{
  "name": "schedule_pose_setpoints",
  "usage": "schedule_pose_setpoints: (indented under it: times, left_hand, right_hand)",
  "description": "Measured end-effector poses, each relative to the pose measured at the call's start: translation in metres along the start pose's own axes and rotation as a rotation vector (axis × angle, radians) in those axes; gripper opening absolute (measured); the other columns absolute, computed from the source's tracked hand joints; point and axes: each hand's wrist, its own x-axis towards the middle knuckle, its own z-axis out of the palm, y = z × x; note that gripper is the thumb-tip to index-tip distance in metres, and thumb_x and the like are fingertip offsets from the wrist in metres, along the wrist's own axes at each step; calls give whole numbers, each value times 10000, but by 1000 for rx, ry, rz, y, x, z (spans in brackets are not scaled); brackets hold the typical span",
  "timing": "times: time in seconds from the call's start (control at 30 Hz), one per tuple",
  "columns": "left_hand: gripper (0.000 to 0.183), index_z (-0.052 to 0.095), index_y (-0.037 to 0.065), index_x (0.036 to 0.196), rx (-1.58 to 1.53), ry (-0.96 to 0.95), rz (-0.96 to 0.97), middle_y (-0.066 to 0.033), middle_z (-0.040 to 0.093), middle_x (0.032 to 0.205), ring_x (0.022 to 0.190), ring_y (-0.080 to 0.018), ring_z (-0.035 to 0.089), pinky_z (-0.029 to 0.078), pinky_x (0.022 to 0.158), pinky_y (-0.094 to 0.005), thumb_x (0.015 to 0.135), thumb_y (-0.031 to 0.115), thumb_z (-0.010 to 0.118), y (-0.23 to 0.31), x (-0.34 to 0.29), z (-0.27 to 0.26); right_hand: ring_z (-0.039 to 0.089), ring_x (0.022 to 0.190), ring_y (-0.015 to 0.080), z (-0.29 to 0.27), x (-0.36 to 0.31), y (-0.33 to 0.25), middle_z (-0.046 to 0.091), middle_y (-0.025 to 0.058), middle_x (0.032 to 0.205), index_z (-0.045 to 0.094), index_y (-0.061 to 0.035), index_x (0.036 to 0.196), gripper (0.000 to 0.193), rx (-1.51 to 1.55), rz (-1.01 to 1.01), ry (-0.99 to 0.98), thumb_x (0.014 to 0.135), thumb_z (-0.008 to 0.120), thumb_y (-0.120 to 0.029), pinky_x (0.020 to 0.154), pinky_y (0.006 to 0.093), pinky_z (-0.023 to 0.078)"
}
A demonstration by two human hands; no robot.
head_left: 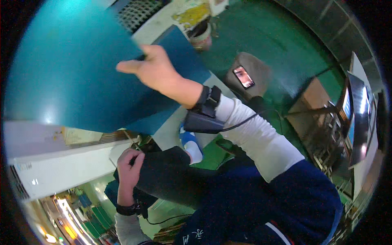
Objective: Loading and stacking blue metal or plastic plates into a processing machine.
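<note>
Navy garment [253, 196]: nearest the camera, filling the lower right; consistent with a downward view over the wearer's own body.
Large teal sheet [69, 77]: upper left, broad face toward the camera, one edge meeting the right hand. Blurred toward its right-hand edge.
Right hand [161, 75]: at the sheet's edge, thumb laid over the face, fingers turned at the rim. Judged a narrow pinch on the sheet; finger undersides hidden. An edge hold probably steadies so wide a piece while leaving its face exposed.
Darker teal panel [183, 51]: beyond the right hand, partly covered by the large sheet; whether the two touch cannot be determined.
Left hand [129, 169]: beside the dark trouser leg [171, 167], fingers curled in a loose ring. Contents, if any, cannot be told. Clear of the sheet, so presumably bearing none of its weight.
Wrist unit [203, 122]: strapped at the right wrist, cable running along the white sleeve, likely to keep it off the fingers.
Phone [244, 76]: lit screen upward on a grey stool [261, 67], apparently placed for viewing without handling.
</note>
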Motion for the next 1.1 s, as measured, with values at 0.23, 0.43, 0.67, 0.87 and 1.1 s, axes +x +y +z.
schedule_pose_setpoints:
  times: [0.23, 0.43, 0.67, 0.87, 1.1]
  left_hand:
    - [133, 682, -13, 842, -25, 36, -2, -114, 659, 805, 732, -247, 637, 490, 672, -326, 857, 101, 750, -5, -4, -4]
    - [151, 679, -6, 815, -66, 69, 79, -120, 671, 813, 752, -274, 650, 499, 694, -353, 859, 119, 750, -5, -3, -5]
    - [173, 672, 2, 814, -66, 49, 73, -119, 653, 796, 759, -284, 633, 492, 697, -365, 861, 146, 754, -10, -5, -7]
    - [173, 668, 7, 813, -36, 57, 103, -114, 640, 785, 750, -287, 624, 484, 685, -371, 860, 150, 754, -10, -3, -6]
    - [166, 668, 6, 806, -25, 55, 92, -114, 646, 786, 754, -290, 632, 491, 692, -369, 853, 138, 756, -7, 1, -7]
  right_hand:
    - [682, 908, 213, 14, -12, 10, 727, 97, 1056, 683, 8, 1163, 334, 321, 413, -295, 847, 750, -80, 723, 367, 546]
    - [662, 943, 259, 17, -27, 77, 662, 151, 1101, 583, 32, 1203, 446, 330, 617, -124, 831, 794, -96, 720, 411, 577]
    - [635, 939, 287, 32, -21, 104, 581, 168, 1052, 518, 102, 1115, 452, 581, 732, -25, 842, 814, -105, 710, 443, 607]
    - [645, 913, 251, 49, -10, 109, 622, 116, 1001, 612, 35, 1042, 245, 464, 775, 81, 892, 759, -92, 732, 413, 601]
    - [653, 896, 319, 71, 18, 95, 544, 201, 1099, 473, 136, 1152, 411, 383, 705, 101, 944, 704, -133, 788, 445, 632]
